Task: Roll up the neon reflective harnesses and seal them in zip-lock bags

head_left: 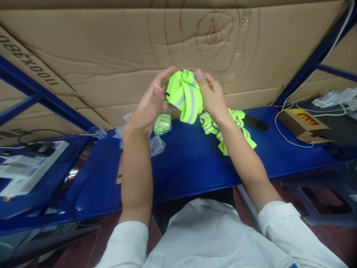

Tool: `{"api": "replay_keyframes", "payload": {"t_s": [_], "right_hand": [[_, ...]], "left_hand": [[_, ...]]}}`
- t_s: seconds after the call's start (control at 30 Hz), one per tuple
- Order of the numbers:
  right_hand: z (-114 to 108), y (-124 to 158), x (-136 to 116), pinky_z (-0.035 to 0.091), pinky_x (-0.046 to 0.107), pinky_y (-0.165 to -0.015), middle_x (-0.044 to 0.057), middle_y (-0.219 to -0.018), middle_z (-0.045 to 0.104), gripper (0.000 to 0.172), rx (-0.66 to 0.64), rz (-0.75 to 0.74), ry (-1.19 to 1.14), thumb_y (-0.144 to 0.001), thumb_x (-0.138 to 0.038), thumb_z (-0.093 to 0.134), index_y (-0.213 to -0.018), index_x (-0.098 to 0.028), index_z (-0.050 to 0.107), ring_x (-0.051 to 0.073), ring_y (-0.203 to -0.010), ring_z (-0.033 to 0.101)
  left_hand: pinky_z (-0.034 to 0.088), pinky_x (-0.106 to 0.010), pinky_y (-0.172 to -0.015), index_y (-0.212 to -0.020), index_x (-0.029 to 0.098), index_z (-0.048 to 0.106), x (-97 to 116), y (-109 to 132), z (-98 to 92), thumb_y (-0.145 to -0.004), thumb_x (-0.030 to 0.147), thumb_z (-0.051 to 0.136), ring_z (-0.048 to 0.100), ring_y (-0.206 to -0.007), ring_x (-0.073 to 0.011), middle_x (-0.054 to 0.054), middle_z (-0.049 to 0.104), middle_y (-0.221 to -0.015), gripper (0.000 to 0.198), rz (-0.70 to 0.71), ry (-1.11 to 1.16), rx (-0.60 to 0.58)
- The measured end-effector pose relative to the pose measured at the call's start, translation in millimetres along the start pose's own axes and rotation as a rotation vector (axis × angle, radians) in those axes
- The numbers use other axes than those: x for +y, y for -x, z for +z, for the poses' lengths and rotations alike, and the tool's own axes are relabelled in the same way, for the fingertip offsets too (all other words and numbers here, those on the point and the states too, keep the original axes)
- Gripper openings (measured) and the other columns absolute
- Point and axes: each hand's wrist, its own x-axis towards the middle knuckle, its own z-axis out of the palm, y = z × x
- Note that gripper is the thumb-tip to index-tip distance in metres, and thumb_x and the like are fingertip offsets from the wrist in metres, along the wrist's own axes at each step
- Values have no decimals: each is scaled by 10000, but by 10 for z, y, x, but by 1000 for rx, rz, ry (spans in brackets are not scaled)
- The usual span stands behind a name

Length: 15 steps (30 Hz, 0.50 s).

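1. Nearest: white sleeves (131,242) on both forearms, above the near edge of the blue table (189,163).
2. Left of centre on the table: clear plastic bags (156,144), one with a rolled strap (162,124) inside.
3. Right of centre, toward the far edge: loose reflective straps (234,128) in yellow-green, under the right wrist; black phone (256,123) just beside.
4. Raised over the far edge, clear of the table: folded strap bundle (185,95), between both hands.
5. At the bundle's left side: left hand (150,106), fingers curved, tips pressed against the fabric.
6. At the bundle's upper right corner: right hand (213,97), thumb and fingers pinching the fabric.
7. Farthest: cardboard sheet (111,56) with red pen marks, along the far edge.
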Motion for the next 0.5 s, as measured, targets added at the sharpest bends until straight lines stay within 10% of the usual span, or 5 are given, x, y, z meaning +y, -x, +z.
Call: {"api": "replay_keyframes", "payload": {"t_s": [0.2,0.33,0.5], "right_hand": [[-147,151,-284,506,272,-958,-3,-1047,731,381,2,-282,305,-1077,-583,496,-1013,-234,635,154,-989,656],[-171,148,-322,520,293,-993,9,-1073,728,403,-72,-232,322,-1090,-570,455,-987,-228,641,179,-1047,667],[-161,51,-67,544,364,-1033,34,-1070,752,432,-215,10,166,-1037,-589,537,-976,-200,716,221,-1138,681]], "left_hand": [[498,-574,-1193,-1515,374,454,-113,-60,135,-692,603,939,510,-1471,-365,-75,517,-1600,982,-9,-113,80],[468,-556,-1217,-1532,334,412,-131,-99,178,-655,610,959,508,-1462,-360,-107,495,-1595,1069,100,-234,155],[279,-520,-1344,-1661,371,257,109,-69,216,-687,672,912,148,-1655,-351,-68,187,-1768,1212,309,-595,41]]}}
